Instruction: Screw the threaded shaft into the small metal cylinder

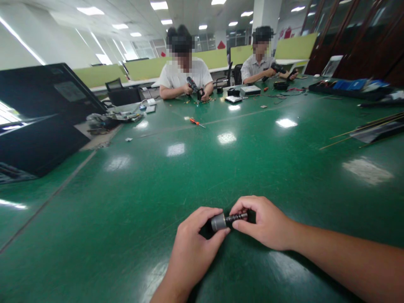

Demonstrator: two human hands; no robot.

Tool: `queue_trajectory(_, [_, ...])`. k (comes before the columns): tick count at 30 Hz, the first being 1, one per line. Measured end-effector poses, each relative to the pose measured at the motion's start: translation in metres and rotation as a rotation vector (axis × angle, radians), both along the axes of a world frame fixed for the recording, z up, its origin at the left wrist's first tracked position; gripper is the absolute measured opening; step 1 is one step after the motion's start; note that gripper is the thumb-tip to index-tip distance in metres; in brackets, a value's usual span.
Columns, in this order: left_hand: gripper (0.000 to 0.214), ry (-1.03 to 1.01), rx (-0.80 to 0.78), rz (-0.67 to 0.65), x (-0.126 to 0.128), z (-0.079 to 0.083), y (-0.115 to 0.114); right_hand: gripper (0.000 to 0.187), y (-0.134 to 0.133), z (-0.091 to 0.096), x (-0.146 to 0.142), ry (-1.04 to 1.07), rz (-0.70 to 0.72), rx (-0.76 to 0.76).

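Both of my hands meet low in the middle of the view, just above the green table [126,202]. My left hand [192,244] is closed around the dark body and grey metal collar of a small cylindrical part [219,221]. My right hand [265,223] pinches the thin dark threaded shaft that sticks out of the collar to the right. The part lies roughly level between the two hands. The far end of the shaft is hidden under my right fingers.
An orange-handled screwdriver [196,122] lies mid-table. Two people sit at the far side holding power tools, with small boxes and parts before them. A black open case [41,122] stands at the left. Thin rods [362,130] and a tray lie at the right.
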State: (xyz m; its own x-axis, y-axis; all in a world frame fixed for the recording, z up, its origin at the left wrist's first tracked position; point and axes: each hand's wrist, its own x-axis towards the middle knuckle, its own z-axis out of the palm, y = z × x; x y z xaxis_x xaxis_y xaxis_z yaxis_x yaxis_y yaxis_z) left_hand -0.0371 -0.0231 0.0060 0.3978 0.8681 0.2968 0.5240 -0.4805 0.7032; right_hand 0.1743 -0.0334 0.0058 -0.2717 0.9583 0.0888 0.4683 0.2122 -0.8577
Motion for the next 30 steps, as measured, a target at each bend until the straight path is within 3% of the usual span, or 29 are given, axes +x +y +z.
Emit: queue_trajectory(30, [0.030, 0.035, -0.010, -0.012, 0.0012, 0.0000, 0.0000, 0.010, 0.0005, -0.0020, 0.0004, -0.088, 0.031, 0.039])
